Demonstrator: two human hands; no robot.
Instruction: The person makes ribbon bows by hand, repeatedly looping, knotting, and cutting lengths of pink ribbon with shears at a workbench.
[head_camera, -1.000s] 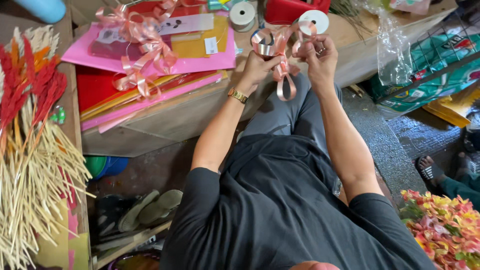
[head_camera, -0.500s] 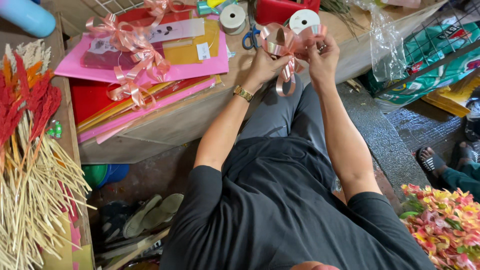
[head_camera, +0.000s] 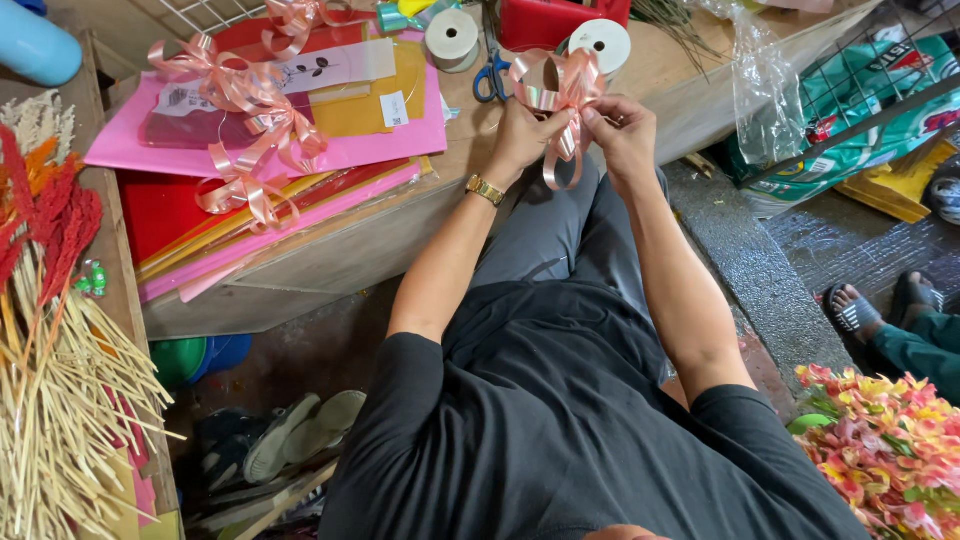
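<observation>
While both hands are raised over the wooden table (head_camera: 690, 75), the left hand (head_camera: 522, 135) and right hand (head_camera: 622, 128) each close fingers tightly on a pink ribbon bow (head_camera: 556, 92), pinching its centre between them. Its glossy loops fan upward and one tail hangs down between the wrists. Behind it lie blue-handled scissors (head_camera: 490, 78) and two ribbon spools (head_camera: 452, 38). Further pink bows (head_camera: 245, 110) rest on stacked pink and red paper sheets (head_camera: 300, 160).
</observation>
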